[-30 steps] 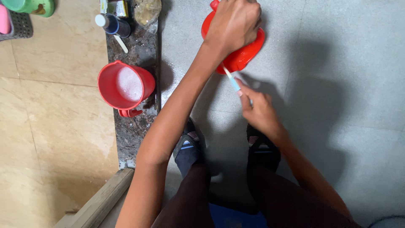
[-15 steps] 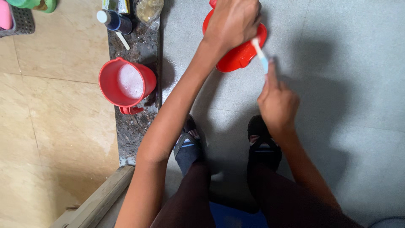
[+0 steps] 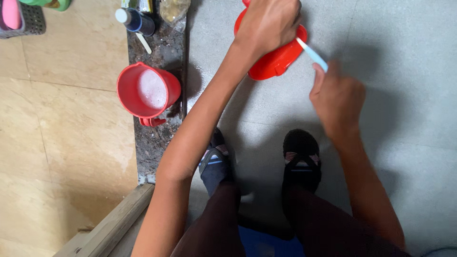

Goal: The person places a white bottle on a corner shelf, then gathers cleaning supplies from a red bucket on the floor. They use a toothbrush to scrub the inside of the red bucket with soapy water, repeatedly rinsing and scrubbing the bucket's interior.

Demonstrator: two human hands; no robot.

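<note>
A red plastic thing (image 3: 276,59) lies on the grey floor (image 3: 404,143), in front of the feet. The left hand (image 3: 269,24) presses down on it, fingers curled over it. The right hand (image 3: 338,100) grips a blue toothbrush (image 3: 312,53) whose tip touches the red thing. A red mug (image 3: 148,90) of foamy water stands nearby on the dark stone strip (image 3: 157,143).

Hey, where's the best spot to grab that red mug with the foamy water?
Probably by the handle of the red mug, which sticks out from its wall toward the person, so come from the near side. It stands upright and full, so keep it level.
</note>
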